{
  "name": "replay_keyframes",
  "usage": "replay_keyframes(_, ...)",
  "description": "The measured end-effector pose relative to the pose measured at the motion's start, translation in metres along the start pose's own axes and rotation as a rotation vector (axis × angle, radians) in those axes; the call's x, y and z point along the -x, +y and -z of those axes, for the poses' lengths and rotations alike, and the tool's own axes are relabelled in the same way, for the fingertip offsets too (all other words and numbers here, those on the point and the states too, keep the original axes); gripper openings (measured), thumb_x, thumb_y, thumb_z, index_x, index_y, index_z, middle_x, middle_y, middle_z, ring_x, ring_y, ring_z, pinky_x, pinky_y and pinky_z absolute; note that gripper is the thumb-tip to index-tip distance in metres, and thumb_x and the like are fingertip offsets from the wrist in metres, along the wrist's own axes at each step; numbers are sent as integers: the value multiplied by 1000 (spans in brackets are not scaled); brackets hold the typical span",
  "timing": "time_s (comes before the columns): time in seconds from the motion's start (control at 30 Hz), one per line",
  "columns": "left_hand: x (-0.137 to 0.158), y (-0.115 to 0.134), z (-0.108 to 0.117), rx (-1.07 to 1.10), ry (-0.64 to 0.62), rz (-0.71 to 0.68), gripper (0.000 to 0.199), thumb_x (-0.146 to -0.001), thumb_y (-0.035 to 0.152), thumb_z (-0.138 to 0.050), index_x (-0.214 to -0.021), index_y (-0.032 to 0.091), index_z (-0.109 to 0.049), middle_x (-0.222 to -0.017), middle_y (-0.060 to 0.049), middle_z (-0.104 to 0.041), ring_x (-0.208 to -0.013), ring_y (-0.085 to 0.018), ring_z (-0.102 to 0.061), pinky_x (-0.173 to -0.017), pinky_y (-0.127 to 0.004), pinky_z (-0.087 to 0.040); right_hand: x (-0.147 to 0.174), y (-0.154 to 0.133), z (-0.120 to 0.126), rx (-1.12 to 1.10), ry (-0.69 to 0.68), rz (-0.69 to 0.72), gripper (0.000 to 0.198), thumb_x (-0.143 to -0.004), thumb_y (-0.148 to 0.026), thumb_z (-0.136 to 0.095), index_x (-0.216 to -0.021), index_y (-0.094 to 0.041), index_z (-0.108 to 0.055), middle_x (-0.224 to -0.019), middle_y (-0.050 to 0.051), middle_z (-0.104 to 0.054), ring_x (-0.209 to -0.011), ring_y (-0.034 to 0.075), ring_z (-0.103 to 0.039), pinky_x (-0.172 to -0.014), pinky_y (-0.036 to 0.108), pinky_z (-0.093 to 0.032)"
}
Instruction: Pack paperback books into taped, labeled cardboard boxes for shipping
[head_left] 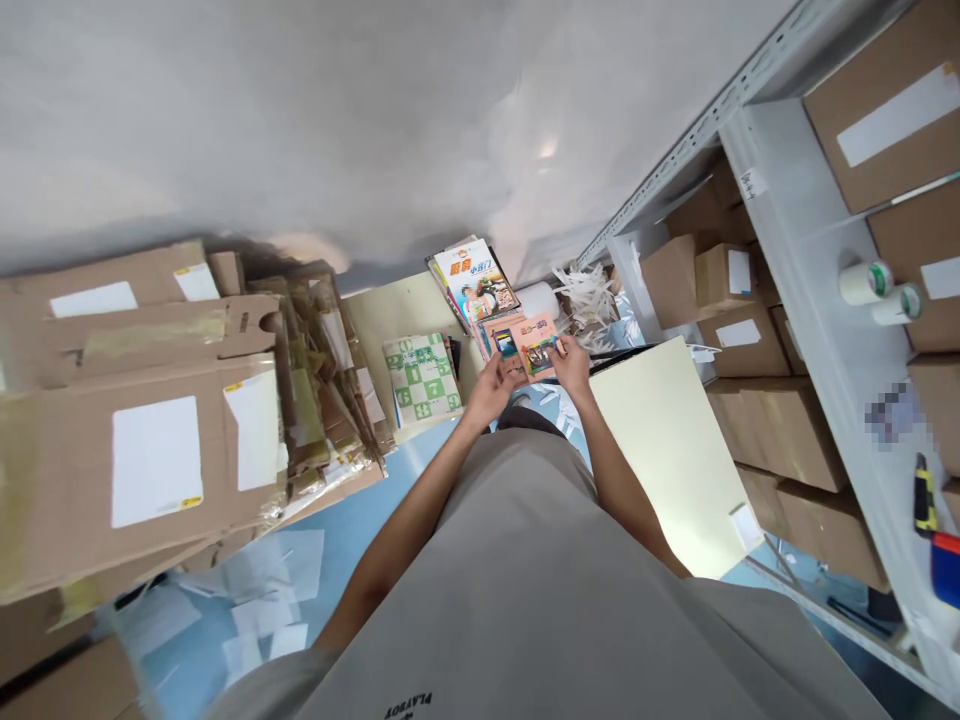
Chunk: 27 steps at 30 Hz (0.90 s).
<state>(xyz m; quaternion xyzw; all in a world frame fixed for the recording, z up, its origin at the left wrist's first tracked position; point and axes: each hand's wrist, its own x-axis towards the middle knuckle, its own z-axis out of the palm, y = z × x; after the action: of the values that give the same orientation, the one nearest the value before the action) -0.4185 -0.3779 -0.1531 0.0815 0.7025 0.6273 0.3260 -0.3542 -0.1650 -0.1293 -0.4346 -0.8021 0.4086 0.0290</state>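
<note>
A pink picture-covered book (535, 334) is held up in front of me, its two pink faces side by side; I cannot tell whether it is one book laid open or two. My left hand (491, 392) grips its lower left edge, and my right hand (572, 366) pinches its right edge. Just beyond lies a stack of magazines, topped by a white one (475, 280) with orange and blue lettering. Left of my left hand is a book with green and white number squares (424, 378), lying on a pale yellow surface (375, 312).
Flattened cardboard boxes (157, 430) are piled on the left. Metal shelving (817, 250) with cartons and tape rolls (866, 282) stands on the right. A pale yellow board (667, 440) is beside my right arm. Paper shreds (589, 300) lie at the back; loose sheets (274, 590) are on the blue floor.
</note>
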Motion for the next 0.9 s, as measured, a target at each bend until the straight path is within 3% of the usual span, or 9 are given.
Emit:
replay_keyframes(0.13,2,24,-22,115,-55,113,83,-91,72,-87,-153,20,-72,-168,-22,-67,-165,-44,-57,-135,-60,-49,33,13,34,-380,92,15,36,-85,-52,-83,-105,-24,-70,-113,12,-86,-109,31,-81,-103,47,-64)
replay_keyframes(0.3,16,68,-73,239,-473,134,75,-85,77,-92,-130,19,-85,-145,-18,-82,-148,-40,-70,-130,-56,-54,107,22,79,-730,245,-61,57,-82,-69,-96,-110,-26,-73,-113,8,-87,-104,26,-82,-96,41,-67)
replay_keyframes(0.37,26,85,-94,252,-583,146,69,-85,77,-92,-120,18,-88,-131,-15,-87,-139,-39,-75,-126,-53,-57,134,23,94,-802,325,-108,60,-81,-72,-98,-111,-26,-74,-113,7,-87,-100,25,-82,-92,40,-69)
replay_keyframes(0.6,56,116,-166,116,-712,148,61,-81,72,-99,-113,21,-91,-112,-7,-89,-121,-30,-79,-112,-41,-62,192,54,149,-899,565,-94,60,-87,-79,-92,-111,-26,-77,-104,6,-87,-96,23,-80,-85,37,-68)
replay_keyframes(0.77,78,116,-237,69,-752,121,67,-76,77,-100,-113,22,-90,-114,-6,-89,-114,-27,-81,-108,-40,-65,210,105,197,-990,631,-109,65,-84,-82,-93,-108,-24,-79,-82,0,-81,-62,16,-65,-59,32,-58)
replay_keyframes(0.9,96,112,-297,45,-817,88,64,-79,81,-96,-109,24,-88,-113,-5,-88,-107,-25,-82,-99,-38,-68,219,151,236,-1056,683,-79,60,-82,-79,-96,-103,-24,-82,-75,-2,-77,-57,14,-60,-56,31,-55)
